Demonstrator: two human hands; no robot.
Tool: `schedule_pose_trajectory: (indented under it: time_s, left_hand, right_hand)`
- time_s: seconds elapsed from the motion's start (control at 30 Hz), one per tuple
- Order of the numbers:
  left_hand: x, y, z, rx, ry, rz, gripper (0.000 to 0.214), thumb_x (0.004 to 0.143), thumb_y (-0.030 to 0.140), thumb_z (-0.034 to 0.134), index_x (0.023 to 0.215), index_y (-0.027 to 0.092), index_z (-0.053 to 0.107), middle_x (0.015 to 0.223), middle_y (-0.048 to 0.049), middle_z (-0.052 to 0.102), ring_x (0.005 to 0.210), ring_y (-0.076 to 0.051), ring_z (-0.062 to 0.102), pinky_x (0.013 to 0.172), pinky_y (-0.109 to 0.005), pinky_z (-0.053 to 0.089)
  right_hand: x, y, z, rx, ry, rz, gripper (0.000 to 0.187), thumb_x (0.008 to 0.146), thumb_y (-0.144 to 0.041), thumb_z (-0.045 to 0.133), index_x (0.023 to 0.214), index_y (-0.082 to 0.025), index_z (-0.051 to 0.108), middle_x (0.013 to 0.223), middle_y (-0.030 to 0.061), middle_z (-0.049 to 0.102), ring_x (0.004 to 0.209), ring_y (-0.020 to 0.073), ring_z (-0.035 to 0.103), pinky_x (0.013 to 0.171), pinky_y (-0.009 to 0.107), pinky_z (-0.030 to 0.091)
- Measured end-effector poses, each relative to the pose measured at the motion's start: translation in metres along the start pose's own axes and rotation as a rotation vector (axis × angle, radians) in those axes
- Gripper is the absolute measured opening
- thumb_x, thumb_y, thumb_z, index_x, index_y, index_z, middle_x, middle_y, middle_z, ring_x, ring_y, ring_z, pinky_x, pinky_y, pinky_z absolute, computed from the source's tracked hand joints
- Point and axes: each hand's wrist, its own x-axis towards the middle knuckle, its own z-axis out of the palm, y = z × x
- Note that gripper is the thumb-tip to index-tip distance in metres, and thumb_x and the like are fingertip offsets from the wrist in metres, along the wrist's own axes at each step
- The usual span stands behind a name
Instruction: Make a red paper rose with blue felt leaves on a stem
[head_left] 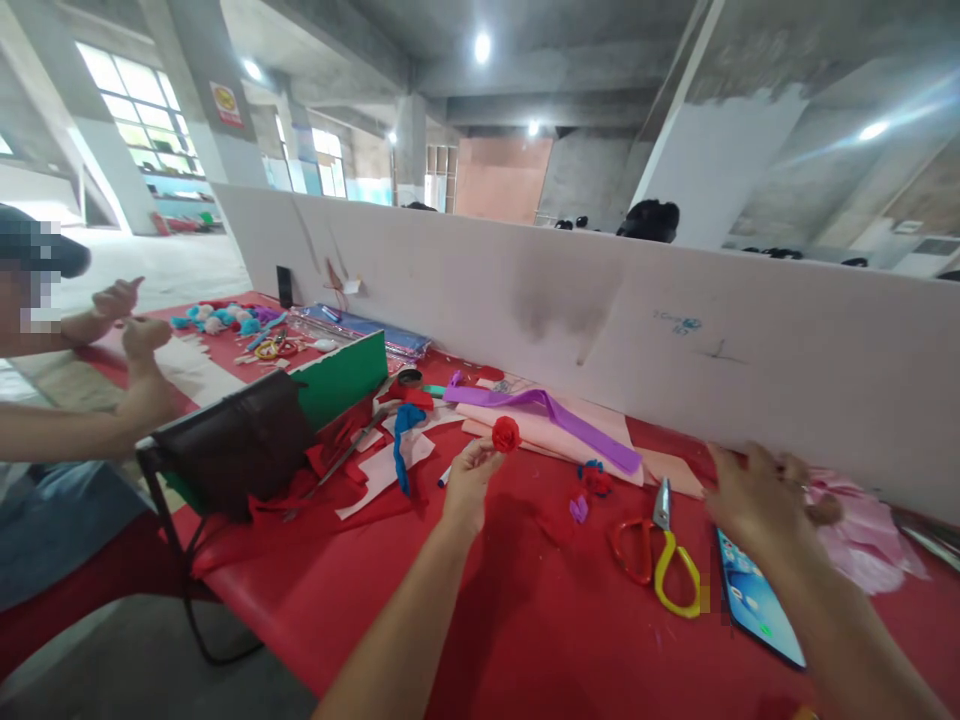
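Note:
My left hand (469,480) is raised over the red table (480,620) and pinches a small red paper rose (506,434) between its fingertips. My right hand (754,500) reaches toward the white partition, its fingers bent at a crumpled pink paper piece (862,530); whether it grips the paper is unclear. Scissors with a red and a yellow handle (660,555) lie between my hands. A phone (757,600) lies screen up under my right wrist.
A white partition board (600,320) runs along the table's far side. Pink and purple paper strips (555,415), small paper flowers (592,478), red scraps, a dark bag (240,440) and a green box (341,378) lie nearby. A person (75,400) works at the left.

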Motion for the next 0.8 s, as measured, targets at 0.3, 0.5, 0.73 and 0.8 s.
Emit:
schedule_pose_trajectory:
  time_s: [0.3,0.5,0.73,0.8]
  left_hand:
    - [0.006,-0.020,-0.007,0.000,-0.065,-0.022,0.017,0.063,0.023,0.075,0.077,0.018,0.068,0.075,0.0008,0.065,0.073,-0.012,0.055,0.081,-0.027,0.040]
    - [-0.008,-0.025,0.007,0.062,-0.185,-0.079,0.013,0.069,0.022,0.070,0.078,0.018,0.061,0.070,0.0034,0.055,0.060,-0.008,0.043,0.064,-0.022,0.035]
    - [-0.027,-0.043,0.020,0.114,-0.242,-0.175,0.011,0.072,0.019,0.064,0.079,0.018,0.056,0.069,0.0035,0.053,0.064,-0.010,0.043,0.066,-0.023,0.033]
    - [-0.029,-0.046,0.021,0.142,-0.238,-0.183,0.010,0.071,0.019,0.065,0.075,0.018,0.056,0.068,0.0035,0.053,0.066,-0.010,0.043,0.068,-0.023,0.033]
  right_hand:
    - [-0.127,-0.114,0.051,0.345,-0.455,-0.256,0.023,0.082,-0.018,0.049,0.095,-0.015,0.067,0.097,0.0146,0.068,0.094,0.0286,0.062,0.080,0.035,0.044]
    - [-0.138,-0.099,0.069,0.431,-0.459,-0.163,0.022,0.081,-0.011,0.047,0.082,-0.016,0.068,0.090,0.0144,0.067,0.086,0.0274,0.062,0.078,0.035,0.043]
    - [-0.141,-0.072,0.070,1.025,-0.397,0.292,0.012,0.072,-0.031,0.062,0.073,-0.020,0.067,0.075,0.0066,0.067,0.072,0.0248,0.060,0.074,0.037,0.042]
    - [-0.138,-0.068,0.071,1.140,-0.398,0.410,0.019,0.070,-0.039,0.064,0.075,-0.021,0.066,0.068,0.0030,0.065,0.065,0.0219,0.058,0.068,0.035,0.042]
